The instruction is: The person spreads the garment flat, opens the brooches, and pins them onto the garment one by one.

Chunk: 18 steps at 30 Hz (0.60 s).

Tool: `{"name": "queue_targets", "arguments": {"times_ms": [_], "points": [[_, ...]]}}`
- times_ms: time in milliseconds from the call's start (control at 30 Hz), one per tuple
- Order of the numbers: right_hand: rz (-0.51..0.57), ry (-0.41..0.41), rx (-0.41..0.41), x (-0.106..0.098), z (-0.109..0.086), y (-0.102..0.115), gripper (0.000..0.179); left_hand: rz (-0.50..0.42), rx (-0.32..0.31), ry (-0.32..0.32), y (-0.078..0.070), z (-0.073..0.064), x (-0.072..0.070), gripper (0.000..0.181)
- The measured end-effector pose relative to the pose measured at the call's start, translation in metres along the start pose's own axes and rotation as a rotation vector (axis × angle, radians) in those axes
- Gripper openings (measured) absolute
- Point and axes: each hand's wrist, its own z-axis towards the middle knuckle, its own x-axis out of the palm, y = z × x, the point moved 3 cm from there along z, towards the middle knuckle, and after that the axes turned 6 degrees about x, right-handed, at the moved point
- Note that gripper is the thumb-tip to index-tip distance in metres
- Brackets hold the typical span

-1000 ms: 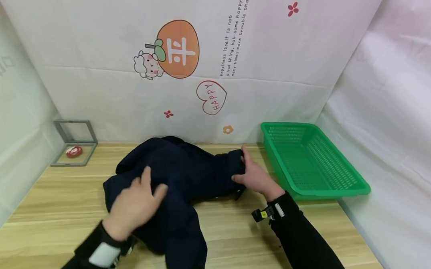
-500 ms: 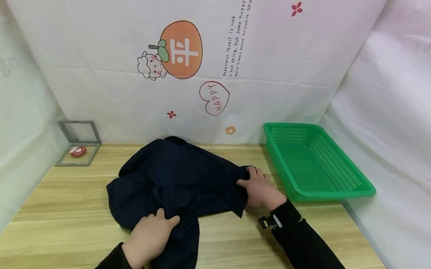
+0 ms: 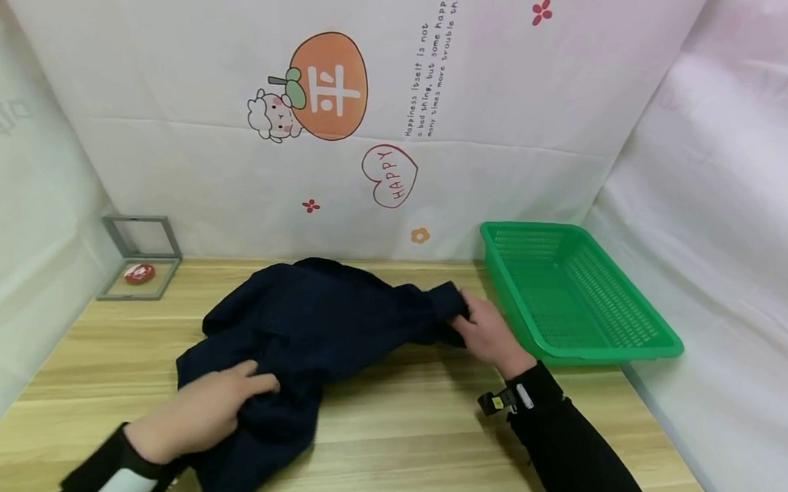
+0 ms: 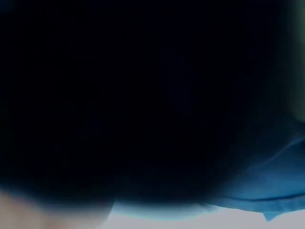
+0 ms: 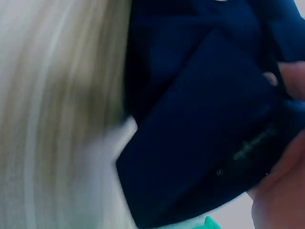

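My L hand (image 3: 203,412) is on the near L part of the navy garment (image 3: 318,315), grip hidden so can't tell if it's holding; cloth's bunched approx mid-table (image 3: 403,444). My R hand (image 3: 492,333) pinches the garment's R end, just L of the green basket (image 3: 556,320); grey frame (image 3: 128,297) w/ red item (image 3: 139,273) sits far L, nr the back wall (image 3: 219,180).

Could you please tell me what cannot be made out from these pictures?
Left wrist view: most detail, lost in a dark, blurred mass.
Head view: whether the left hand grips the dark garment; the back of the hand hides its grip.
Head view: part of the right hand, hidden by the garment.
Right wrist view: the lettering, too blurred to read.
Head view: what the red object is, too small.
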Motion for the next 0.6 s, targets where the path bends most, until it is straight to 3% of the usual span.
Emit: {"name": "queue_targets", "arguments": {"times_ms": [133, 267, 400, 467, 533, 600], "points": [[0.113, -0.126, 0.118, -0.012, -0.001, -0.004, 0.012, 0.183, -0.031, -0.071, 0.018, -0.016, -0.043, 0.074], [0.160, -0.216, 0.166, -0.020, -0.004, -0.004, 0.012, 0.343, -0.074, -0.169, 0.030, -0.031, -0.089, 0.076], [0.191, -0.241, 0.186, -0.024, -0.005, -0.001, 0.017, 0.509, -0.134, -0.325, 0.033, -0.044, -0.124, 0.072], [0.198, -0.243, 0.212, -0.025, -0.005, 0.001, 0.020, 0.592, -0.170, -0.389, 0.032, -0.045, -0.134, 0.068], [0.203, -0.232, 0.262, -0.025, -0.005, 0.002, 0.027, 0.651, -0.203, -0.499, 0.031, -0.042, -0.137, 0.060], [0.244, -0.186, 0.347, -0.023, -0.005, 0.001, 0.039, 0.656, -0.254, -0.647, 0.029, -0.034, -0.131, 0.052]]}}
